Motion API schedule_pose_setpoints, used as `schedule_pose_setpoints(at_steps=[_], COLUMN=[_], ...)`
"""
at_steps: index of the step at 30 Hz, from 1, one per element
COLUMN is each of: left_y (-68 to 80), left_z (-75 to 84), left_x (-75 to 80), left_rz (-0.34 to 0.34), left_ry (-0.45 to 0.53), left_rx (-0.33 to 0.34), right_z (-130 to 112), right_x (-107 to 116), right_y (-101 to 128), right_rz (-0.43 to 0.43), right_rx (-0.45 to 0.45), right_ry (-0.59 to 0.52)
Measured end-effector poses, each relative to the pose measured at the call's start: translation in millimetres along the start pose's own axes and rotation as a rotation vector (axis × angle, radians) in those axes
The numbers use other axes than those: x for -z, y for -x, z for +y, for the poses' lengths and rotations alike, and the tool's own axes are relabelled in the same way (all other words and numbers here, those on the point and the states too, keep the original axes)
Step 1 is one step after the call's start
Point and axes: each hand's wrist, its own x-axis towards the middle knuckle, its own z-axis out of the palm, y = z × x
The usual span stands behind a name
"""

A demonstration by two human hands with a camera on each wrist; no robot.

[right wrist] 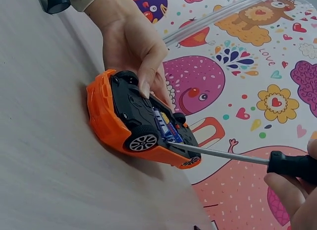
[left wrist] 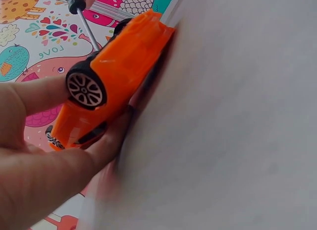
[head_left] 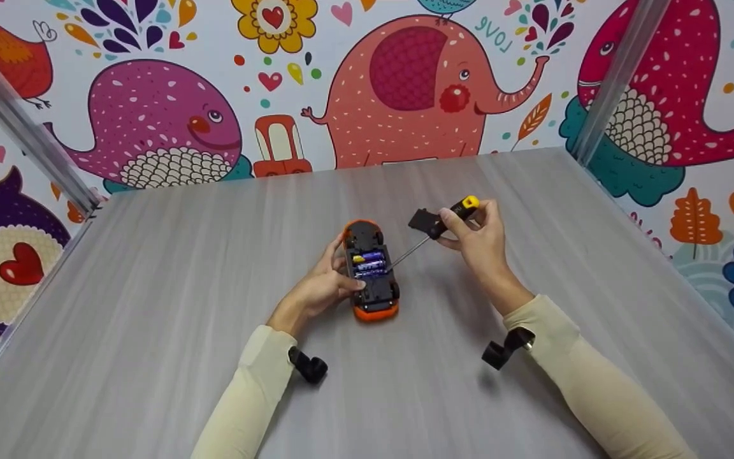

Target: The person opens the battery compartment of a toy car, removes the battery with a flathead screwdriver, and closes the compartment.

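We see an orange toy car (head_left: 372, 270) lying upside down on the grey desk (head_left: 150, 306), near its middle, with the black underside facing up. Its battery compartment (head_left: 370, 262) stands open, and inside it lie two blue-and-silver batteries (head_left: 372, 257) side by side, with a small yellow part at one end of the bay. In the right wrist view the same bay shows between the wheels, the batteries seated within it.

Our left hand (head_left: 323, 285) holds the car from its left flank: the fingers (right wrist: 146, 76) are curled over the edge onto the black underside, and in the left wrist view the thumb and another finger press against the orange body near a wheel (left wrist: 86, 88). Our right hand (head_left: 478, 233) grips a screwdriver (head_left: 434, 231) with a black and yellow handle, its fingers wrapped round the handle. The metal shaft slants down to the car, and its tip rests at the right edge of the open compartment, beside the batteries.

Just behind the screwdriver's handle, a small black piece (head_left: 422, 220) lies flat on the desk, apart from the car. Both forearms wear cream sleeves (head_left: 596, 376).
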Motion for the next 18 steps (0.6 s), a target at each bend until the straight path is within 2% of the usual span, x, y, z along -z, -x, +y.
schedule_pose_setpoints(at_steps=[12,18], left_y=[-0.3,-1.2], left_z=[-0.8,0.1], left_x=[-0.5,-1.9], left_rz=[-0.001,0.003], left_ry=[0.012,0.030], left_rx=[-0.006,-0.005], right_z=[10,11], right_x=[6,7], right_y=[-5,-5], right_rz=[0.057,0.068], right_rx=[-0.077,-0.078], right_ry=[-0.064,-0.071])
